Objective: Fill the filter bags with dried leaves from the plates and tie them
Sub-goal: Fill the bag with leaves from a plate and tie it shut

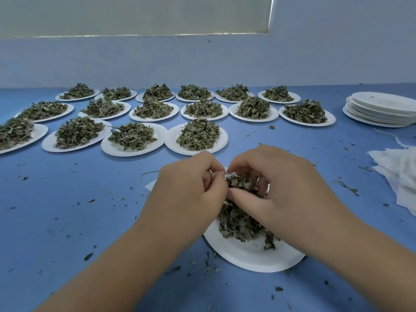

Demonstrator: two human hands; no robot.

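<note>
At the near edge of the table: a bag being filled

Over the near plate [247,257], which carries a spread of dried leaves [238,221], both hands meet. The left hand [191,192] has its fingers curled and pinches a thin white edge, seemingly the mouth of a filter bag [151,185], whose corner pokes out on the blue table [67,221] beside that hand. The right hand [281,183] is curled round a clump of leaves right at the pinched edge. The step looks like filling, with tying not yet begun. The next move likely calls for holding the mouth wide while the clump is pushed in, then going back for the leaves on the plate directly below the hands. Loose crumbs lie scattered around. Beyond, rows of heaped plates [216,145] wait untouched; to the right a pile of spare bags [405,174] lies near, and a stack of empty plates [382,109] sits farther back
</note>
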